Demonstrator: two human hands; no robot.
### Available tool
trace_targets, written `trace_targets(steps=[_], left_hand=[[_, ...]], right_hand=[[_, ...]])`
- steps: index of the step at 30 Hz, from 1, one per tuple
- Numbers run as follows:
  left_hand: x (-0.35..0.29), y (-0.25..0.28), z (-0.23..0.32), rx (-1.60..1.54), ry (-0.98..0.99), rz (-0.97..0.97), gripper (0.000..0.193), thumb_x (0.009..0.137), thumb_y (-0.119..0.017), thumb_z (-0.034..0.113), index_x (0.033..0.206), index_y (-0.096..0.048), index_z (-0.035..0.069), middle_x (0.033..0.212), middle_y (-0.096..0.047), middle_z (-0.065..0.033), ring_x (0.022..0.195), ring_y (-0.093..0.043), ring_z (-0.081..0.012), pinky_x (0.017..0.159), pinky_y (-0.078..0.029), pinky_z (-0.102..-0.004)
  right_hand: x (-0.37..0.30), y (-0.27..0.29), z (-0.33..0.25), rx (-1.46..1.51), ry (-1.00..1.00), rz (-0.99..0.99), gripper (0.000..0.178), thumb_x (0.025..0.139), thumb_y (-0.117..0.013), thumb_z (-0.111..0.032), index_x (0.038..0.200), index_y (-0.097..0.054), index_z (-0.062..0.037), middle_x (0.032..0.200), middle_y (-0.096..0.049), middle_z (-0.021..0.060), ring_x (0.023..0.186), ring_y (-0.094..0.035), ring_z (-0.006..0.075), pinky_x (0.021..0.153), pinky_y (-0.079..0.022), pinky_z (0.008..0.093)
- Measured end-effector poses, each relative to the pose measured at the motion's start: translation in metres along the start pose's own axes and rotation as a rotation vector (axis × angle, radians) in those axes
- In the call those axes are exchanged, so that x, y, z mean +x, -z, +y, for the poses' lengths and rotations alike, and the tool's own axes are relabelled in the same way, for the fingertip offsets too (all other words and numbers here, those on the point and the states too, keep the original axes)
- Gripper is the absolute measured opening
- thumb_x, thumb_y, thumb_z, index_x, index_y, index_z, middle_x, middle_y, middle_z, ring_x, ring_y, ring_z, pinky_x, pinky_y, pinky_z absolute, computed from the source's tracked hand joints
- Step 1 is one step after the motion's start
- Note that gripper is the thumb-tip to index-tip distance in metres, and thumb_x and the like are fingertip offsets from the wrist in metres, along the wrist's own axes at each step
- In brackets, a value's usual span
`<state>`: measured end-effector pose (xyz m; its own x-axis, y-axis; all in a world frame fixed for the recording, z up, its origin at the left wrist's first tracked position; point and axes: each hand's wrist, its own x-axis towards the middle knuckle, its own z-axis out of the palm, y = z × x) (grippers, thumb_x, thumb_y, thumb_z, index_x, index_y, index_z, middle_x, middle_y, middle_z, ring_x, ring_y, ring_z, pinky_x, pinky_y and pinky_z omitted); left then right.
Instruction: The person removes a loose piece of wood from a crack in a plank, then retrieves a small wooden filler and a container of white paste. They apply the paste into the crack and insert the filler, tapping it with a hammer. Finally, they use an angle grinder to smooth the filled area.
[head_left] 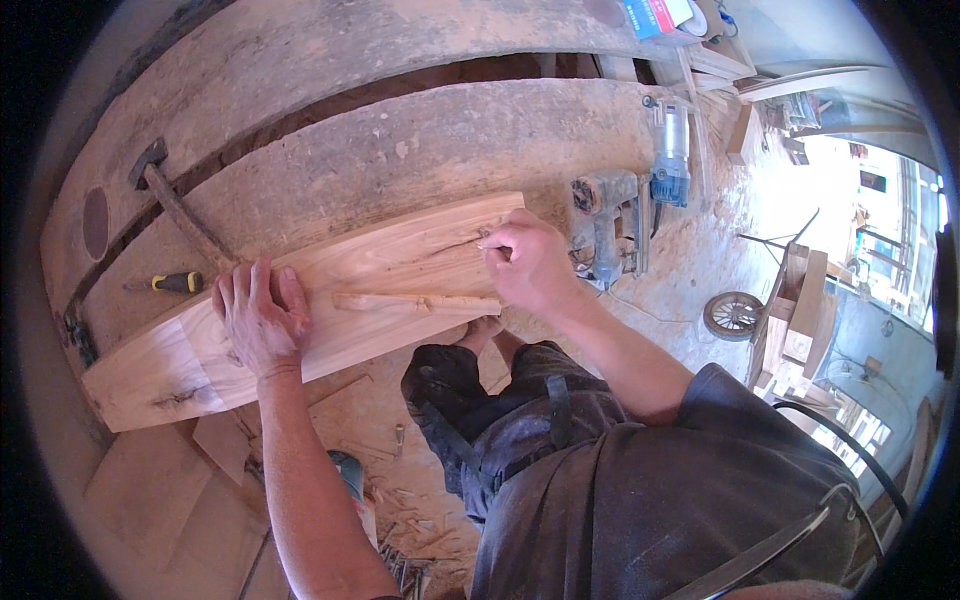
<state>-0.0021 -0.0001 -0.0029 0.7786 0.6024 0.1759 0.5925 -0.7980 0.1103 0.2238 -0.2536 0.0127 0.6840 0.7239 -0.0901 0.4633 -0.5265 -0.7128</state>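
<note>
A long pale wooden board (390,268) lies at a slant across the workbench, its right end nearest my body, with dark knots and cracks in its grain. On its left half rests my left hand (262,318), palm down with the fingers spread over the surface. My right hand (530,262) is closed in a pinch over the right end, beside a dark crack in the wood. Something small and pale shows at its fingertips, too small to name. A thin wood strip (415,302) lies on the board between my hands.
Beyond the board, a hammer (180,205) and a yellow-and-black handled tool (178,283) lie on the bench planks (430,140), which have a long gap between them. At right are a nail gun (600,225) and a blue-and-silver trim router (671,155). A wheeled cart (733,316) carries timber (805,305).
</note>
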Motion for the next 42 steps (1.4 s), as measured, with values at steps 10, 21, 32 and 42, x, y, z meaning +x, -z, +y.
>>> trace_targets(steps=[10,21,32,42], left_hand=[[0.000,0.000,0.000,-0.004,0.033,-0.030,0.031,0.092,-0.066,0.029,0.114,-0.068,0.007,0.107,-0.064,-0.0142,0.108,-0.057,-0.0370,0.108,-0.039,-0.0509],[0.002,0.004,0.004,-0.007,0.013,0.002,0.030,0.091,-0.065,0.027,0.113,-0.068,0.007,0.106,-0.065,-0.0141,0.107,-0.057,-0.0361,0.106,-0.040,-0.0499],[0.002,0.002,0.003,-0.008,-0.007,0.019,0.031,0.092,-0.064,0.027,0.114,-0.069,0.006,0.107,-0.065,-0.0143,0.107,-0.057,-0.0362,0.107,-0.039,-0.0498],[0.002,0.003,0.005,0.001,0.005,-0.010,0.031,0.093,-0.064,0.028,0.115,-0.068,0.006,0.108,-0.065,-0.0147,0.107,-0.057,-0.0364,0.107,-0.039,-0.0499]], right_hand=[[0.000,-0.011,-0.004,0.088,-0.008,-0.022,0.006,0.082,-0.068,-0.003,0.079,-0.073,-0.0020,0.084,-0.064,0.0161,0.074,-0.067,0.0363,0.067,-0.055,0.0455],[-0.002,-0.005,-0.004,-0.043,0.022,0.008,0.006,0.080,-0.067,-0.001,0.076,-0.072,-0.0020,0.083,-0.064,0.0156,0.075,-0.067,0.0359,0.064,-0.054,0.0451],[-0.001,-0.004,0.022,0.336,-0.053,-0.091,0.007,0.081,-0.074,0.002,0.088,-0.076,0.0003,0.091,-0.071,0.0115,0.079,-0.069,0.0203,0.069,-0.054,0.0302],[-0.011,-0.013,0.016,0.191,0.005,0.088,0.004,0.080,-0.073,0.000,0.084,-0.073,-0.0019,0.086,-0.067,0.0116,0.078,-0.070,0.0279,0.068,-0.056,0.0354]])
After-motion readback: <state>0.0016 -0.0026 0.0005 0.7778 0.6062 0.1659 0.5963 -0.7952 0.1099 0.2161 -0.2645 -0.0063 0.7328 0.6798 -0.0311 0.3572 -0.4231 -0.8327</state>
